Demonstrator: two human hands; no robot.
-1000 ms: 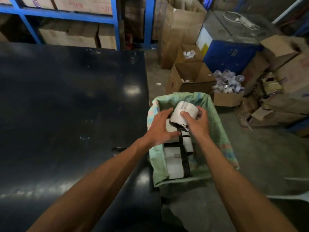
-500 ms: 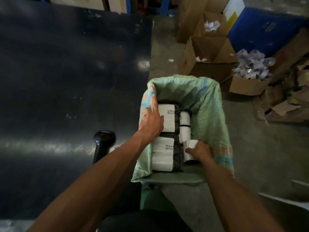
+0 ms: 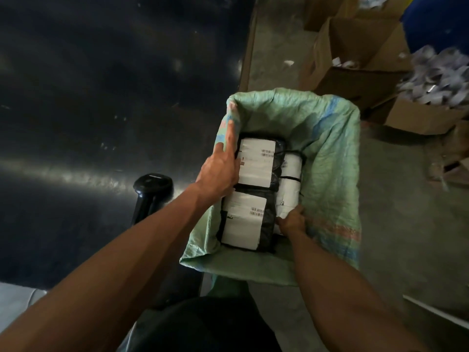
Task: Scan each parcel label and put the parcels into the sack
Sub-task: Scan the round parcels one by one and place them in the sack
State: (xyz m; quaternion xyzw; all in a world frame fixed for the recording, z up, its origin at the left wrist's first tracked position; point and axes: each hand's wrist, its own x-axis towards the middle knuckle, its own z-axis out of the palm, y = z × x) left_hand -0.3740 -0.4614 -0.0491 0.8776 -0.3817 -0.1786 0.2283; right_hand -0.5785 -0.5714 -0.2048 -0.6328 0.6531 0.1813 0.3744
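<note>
A pale green woven sack (image 3: 327, 138) stands open beside the black table (image 3: 101, 97). Inside it lie black parcels with white labels: one at the far left (image 3: 256, 161), one nearer me (image 3: 243, 221), and a narrow white roll-shaped parcel (image 3: 289, 189) along their right side. My left hand (image 3: 219, 168) rests flat against the sack's left wall and the far parcel, index finger stretched along the rim. My right hand (image 3: 291, 221) is down in the sack, fingers closed on the near end of the narrow parcel. A black handheld scanner (image 3: 149, 193) lies on the table left of the sack.
Open cardboard boxes (image 3: 355, 59) stand on the concrete floor beyond the sack. One box at the right (image 3: 431, 92) holds a heap of crumpled paper strips. A blue bin (image 3: 436, 19) is at the top right. My dark clothing fills the bottom centre.
My right hand carried the narrow parcel from above the sack down into it, beside the stacked parcels. My left hand went to the sack's left wall. The camera tilted down and closer.
</note>
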